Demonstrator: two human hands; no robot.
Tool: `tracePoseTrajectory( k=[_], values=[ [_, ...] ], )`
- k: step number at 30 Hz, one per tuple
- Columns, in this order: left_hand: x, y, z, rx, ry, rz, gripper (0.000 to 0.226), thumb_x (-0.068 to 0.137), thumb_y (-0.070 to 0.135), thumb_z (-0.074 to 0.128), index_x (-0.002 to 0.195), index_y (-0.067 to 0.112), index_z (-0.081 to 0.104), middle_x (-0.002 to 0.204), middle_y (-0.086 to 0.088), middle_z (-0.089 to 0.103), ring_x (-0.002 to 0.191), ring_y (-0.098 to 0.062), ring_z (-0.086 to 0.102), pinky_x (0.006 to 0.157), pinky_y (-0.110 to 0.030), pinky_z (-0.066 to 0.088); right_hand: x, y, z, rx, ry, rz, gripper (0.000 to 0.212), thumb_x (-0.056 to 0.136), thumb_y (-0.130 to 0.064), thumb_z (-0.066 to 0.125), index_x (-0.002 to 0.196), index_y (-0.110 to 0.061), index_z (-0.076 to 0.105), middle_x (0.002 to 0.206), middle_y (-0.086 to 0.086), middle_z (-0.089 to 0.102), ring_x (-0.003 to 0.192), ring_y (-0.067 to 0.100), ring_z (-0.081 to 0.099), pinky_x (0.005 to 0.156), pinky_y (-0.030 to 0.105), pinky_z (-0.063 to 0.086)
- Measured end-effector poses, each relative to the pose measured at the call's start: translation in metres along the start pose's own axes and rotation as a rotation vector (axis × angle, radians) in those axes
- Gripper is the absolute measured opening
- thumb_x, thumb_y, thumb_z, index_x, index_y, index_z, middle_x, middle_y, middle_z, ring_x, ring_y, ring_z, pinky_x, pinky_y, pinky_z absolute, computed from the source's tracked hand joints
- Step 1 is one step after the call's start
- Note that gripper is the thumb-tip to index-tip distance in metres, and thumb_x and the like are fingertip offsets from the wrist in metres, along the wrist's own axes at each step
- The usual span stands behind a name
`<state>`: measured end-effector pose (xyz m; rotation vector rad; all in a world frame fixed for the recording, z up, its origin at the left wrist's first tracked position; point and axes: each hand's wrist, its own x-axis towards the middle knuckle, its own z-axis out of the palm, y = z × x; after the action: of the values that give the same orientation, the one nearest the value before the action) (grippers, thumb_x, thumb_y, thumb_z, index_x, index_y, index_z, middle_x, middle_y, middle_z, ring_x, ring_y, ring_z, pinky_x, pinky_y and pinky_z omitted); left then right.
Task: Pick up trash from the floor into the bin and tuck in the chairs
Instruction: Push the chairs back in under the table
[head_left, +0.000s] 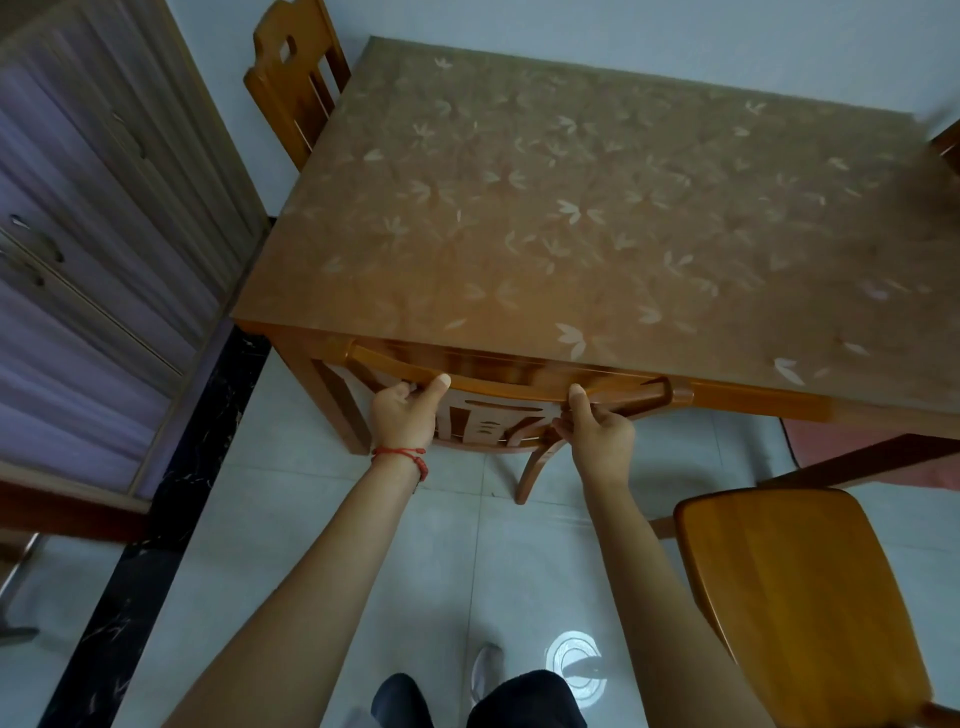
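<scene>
Nearest the camera: dark trousers (524, 701) and a grey shoe (485, 667) on pale floor tiles (291, 545). Both forearms reach fwd. Left hand (408, 413), red string bracelet (402, 456) on its wrist, grips the top rail of a wooden chair (498, 387), thumb on top, fingers curled under. Right hand (597, 431) grips same rail further right, thumb up against it. Chair sits tucked under the table (571, 208), backrest touching the table edge. Second chair (800, 608) stands pulled out at right, near the person. Third chair (296, 78) at table's far left. Cabinet (93, 234) on left.
</scene>
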<state>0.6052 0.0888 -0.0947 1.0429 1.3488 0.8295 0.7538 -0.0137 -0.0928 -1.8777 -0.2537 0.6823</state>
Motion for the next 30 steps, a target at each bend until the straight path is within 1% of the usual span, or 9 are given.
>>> tracePoseTrajectory(
  k=[3, 8, 11, 16, 22, 24, 26, 27, 30],
  values=[
    [0.006, 0.001, 0.001, -0.001, 0.012, -0.004, 0.019, 0.078, 0.021, 0.070, 0.062, 0.020, 0.060, 0.072, 0.001, 0.064, 0.085, -0.027, 0.063, 0.088, -0.047, 0.051, 0.004, -0.003, 0.003, -0.007, 0.004, -0.002, 0.034, 0.088, -0.034, 0.056, 0.061, -0.014, 0.062, 0.067, 0.002, 0.068, 0.073, 0.023, 0.069, 0.080, 0.043, 0.056],
    [0.007, -0.002, 0.003, -0.004, 0.012, -0.002, 0.018, 0.079, 0.021, 0.069, 0.064, 0.017, 0.060, 0.074, 0.002, 0.064, 0.085, -0.025, 0.064, 0.087, -0.043, 0.051, 0.006, -0.001, 0.003, -0.021, 0.006, -0.003, 0.036, 0.088, -0.034, 0.055, 0.060, -0.012, 0.063, 0.065, 0.002, 0.068, 0.072, 0.021, 0.069, 0.080, 0.042, 0.056],
    [0.008, -0.002, 0.003, -0.001, 0.009, 0.000, 0.018, 0.079, 0.022, 0.069, 0.064, 0.017, 0.060, 0.073, 0.003, 0.064, 0.082, -0.023, 0.063, 0.086, -0.044, 0.052, 0.007, 0.000, 0.004, -0.026, 0.005, -0.008, 0.036, 0.088, -0.035, 0.055, 0.059, -0.014, 0.062, 0.065, 0.001, 0.067, 0.072, 0.020, 0.069, 0.081, 0.042, 0.056],
    [0.008, -0.002, 0.002, 0.009, 0.003, 0.002, 0.016, 0.079, 0.023, 0.069, 0.065, 0.018, 0.062, 0.076, 0.001, 0.066, 0.087, -0.026, 0.065, 0.087, -0.044, 0.052, 0.008, 0.002, 0.004, -0.017, 0.012, -0.008, 0.036, 0.088, -0.036, 0.055, 0.060, -0.013, 0.062, 0.065, 0.002, 0.067, 0.074, 0.024, 0.069, 0.081, 0.044, 0.056],
    [0.005, 0.002, 0.001, 0.032, 0.012, -0.020, 0.020, 0.079, 0.023, 0.069, 0.061, 0.018, 0.060, 0.071, 0.000, 0.064, 0.087, -0.031, 0.065, 0.088, -0.046, 0.051, 0.005, 0.000, 0.005, -0.013, 0.013, 0.002, 0.037, 0.088, -0.035, 0.056, 0.059, -0.013, 0.061, 0.065, 0.002, 0.067, 0.073, 0.023, 0.068, 0.081, 0.043, 0.055],
    [0.003, 0.005, 0.001, 0.054, 0.013, -0.028, 0.022, 0.079, 0.024, 0.068, 0.060, 0.016, 0.060, 0.068, -0.002, 0.063, 0.087, -0.033, 0.065, 0.088, -0.046, 0.051, 0.001, -0.004, 0.005, -0.019, 0.017, -0.005, 0.038, 0.089, -0.035, 0.054, 0.064, -0.008, 0.063, 0.068, 0.006, 0.067, 0.075, 0.027, 0.068, 0.080, 0.042, 0.055],
    [0.003, 0.007, 0.001, 0.087, 0.014, -0.044, 0.024, 0.080, 0.025, 0.068, 0.060, 0.014, 0.059, 0.068, -0.005, 0.062, 0.088, -0.034, 0.065, 0.088, -0.048, 0.051, -0.003, -0.006, 0.006, -0.031, 0.011, -0.005, 0.045, 0.090, -0.036, 0.051, 0.076, 0.006, 0.064, 0.072, 0.015, 0.066, 0.075, 0.031, 0.066, 0.078, 0.041, 0.053],
    [0.003, 0.008, 0.001, 0.102, 0.014, -0.051, 0.025, 0.080, 0.025, 0.067, 0.060, 0.013, 0.058, 0.069, -0.007, 0.062, 0.088, -0.035, 0.064, 0.088, -0.049, 0.051, -0.005, -0.008, 0.007, -0.030, 0.005, -0.001, 0.047, 0.090, -0.036, 0.050, 0.082, 0.008, 0.063, 0.072, 0.015, 0.065, 0.074, 0.029, 0.064, 0.075, 0.039, 0.052],
    [0.001, 0.010, 0.000, 0.142, 0.014, -0.062, 0.024, 0.083, 0.026, 0.064, 0.064, 0.013, 0.056, 0.074, -0.007, 0.061, 0.090, -0.033, 0.062, 0.089, -0.047, 0.050, -0.009, -0.008, 0.002, -0.092, -0.008, -0.024, 0.044, 0.091, -0.037, 0.049, 0.086, 0.004, 0.064, 0.074, 0.009, 0.064, 0.073, 0.023, 0.062, 0.065, 0.029, 0.049]
  ],
)
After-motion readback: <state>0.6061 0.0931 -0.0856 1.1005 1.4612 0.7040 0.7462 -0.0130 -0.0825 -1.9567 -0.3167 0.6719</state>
